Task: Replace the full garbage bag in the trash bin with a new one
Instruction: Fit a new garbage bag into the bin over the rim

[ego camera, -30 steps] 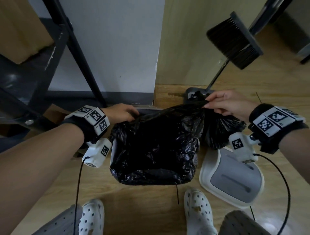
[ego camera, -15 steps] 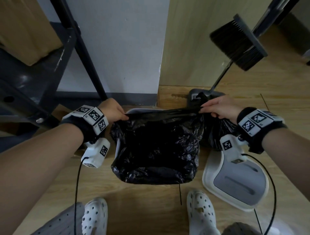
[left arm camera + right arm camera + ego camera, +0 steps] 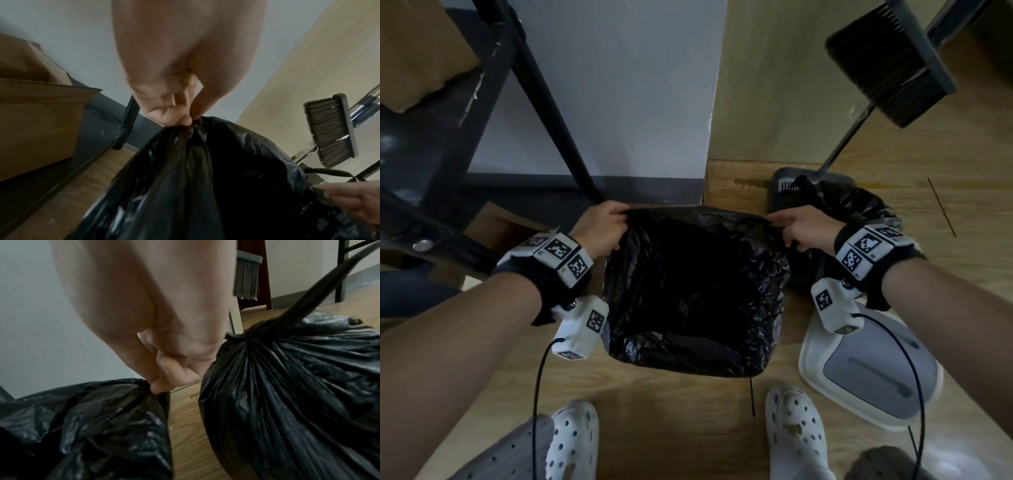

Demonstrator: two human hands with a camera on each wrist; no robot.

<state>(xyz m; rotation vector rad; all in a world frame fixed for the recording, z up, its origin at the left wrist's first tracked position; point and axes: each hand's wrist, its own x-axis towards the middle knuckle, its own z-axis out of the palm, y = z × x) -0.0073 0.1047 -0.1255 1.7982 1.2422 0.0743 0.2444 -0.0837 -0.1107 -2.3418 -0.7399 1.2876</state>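
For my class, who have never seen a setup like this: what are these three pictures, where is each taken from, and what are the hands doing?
No machine here: a person wears three cameras. The head view looks down at both arms; the checkered blocks on the wrists carry the other two cameras, each looking along one hand. The left hand and the right hand each pinch the far edge of a new black bag draped over the trash bin, which it hides almost fully. To the right on the wooden floor stands the full bag, tied shut, and nearer the feet lies the bin's lid. A broom leans behind.
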